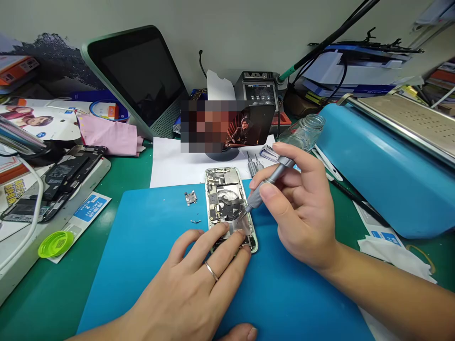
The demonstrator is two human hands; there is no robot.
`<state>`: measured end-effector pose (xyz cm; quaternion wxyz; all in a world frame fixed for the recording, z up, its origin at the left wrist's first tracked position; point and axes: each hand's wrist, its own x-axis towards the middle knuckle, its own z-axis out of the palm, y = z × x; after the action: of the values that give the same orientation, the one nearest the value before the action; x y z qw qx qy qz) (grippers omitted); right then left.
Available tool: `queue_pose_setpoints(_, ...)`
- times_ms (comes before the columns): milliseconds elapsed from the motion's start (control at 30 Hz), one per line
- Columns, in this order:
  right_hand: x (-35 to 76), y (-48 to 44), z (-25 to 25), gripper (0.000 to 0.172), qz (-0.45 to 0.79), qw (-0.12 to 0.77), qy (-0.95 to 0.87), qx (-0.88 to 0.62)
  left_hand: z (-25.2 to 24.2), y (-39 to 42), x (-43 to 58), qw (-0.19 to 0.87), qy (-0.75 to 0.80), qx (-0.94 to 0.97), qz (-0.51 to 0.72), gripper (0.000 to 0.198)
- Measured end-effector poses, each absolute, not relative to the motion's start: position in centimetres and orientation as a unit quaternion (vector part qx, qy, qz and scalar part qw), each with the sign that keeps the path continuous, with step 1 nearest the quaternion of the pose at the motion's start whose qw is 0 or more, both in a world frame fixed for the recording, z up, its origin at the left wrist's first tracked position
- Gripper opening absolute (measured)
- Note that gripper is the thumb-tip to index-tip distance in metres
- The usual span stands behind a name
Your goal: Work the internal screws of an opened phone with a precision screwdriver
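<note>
An opened smartphone (230,199) lies on the blue mat (142,246), its circuit board and inner parts exposed. My left hand (202,274) rests flat over the phone's near end, its fingers stretched out and the fingertips on the housing; they cover part of that end. Between thumb and fingers, my right hand (305,208) holds a slim grey screwdriver (265,189). The screwdriver slants down to the left, its thin tip over the phone's lower middle; whether it touches is too fine to tell. Left of the phone lie a small metal component (190,198) and some tiny parts (195,221).
A dark phone assembly (64,177) lies on a white box at left, near a green cap (56,244). Behind the mat stand a tablet-like display (138,66), a smaller propped screen (245,125), more screwdrivers (253,165) and a glass jar (305,130). A blue machine (377,170) stands at right.
</note>
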<state>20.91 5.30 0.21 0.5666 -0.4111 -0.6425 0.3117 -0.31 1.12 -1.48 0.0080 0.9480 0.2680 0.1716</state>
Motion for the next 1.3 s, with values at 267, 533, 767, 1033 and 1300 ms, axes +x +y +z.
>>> queue_pose_setpoints(267,20.96,5.36,-0.02,0.045,0.317,0.566,-0.643,-0.407,-0.39,1.26,-0.03,0.012,0.271,0.948,0.168,0.057)
queue_pose_setpoints(533,21.01,5.35,-0.04,0.042,0.311,0.552,-0.645,-0.427,-0.67,1.14,-0.09,0.024,0.273,0.947,0.166,0.057)
queue_pose_setpoints(767,21.01,5.35,-0.06,0.042,0.311,0.553,-0.648,-0.423,-0.61,1.08,-0.03,0.022,0.271,0.947,0.172,0.054)
queue_pose_setpoints(1033,20.97,5.37,-0.17,0.043,0.304,0.554,-0.649,-0.424,-0.7,1.07,-0.09,0.026,0.272,0.948,0.165,0.057)
queue_pose_setpoints(1300,20.95,5.26,-0.07,0.044,0.317,0.554,-0.648,-0.416,-0.55,0.99,-0.12,0.026,0.272,0.949,0.158,0.057)
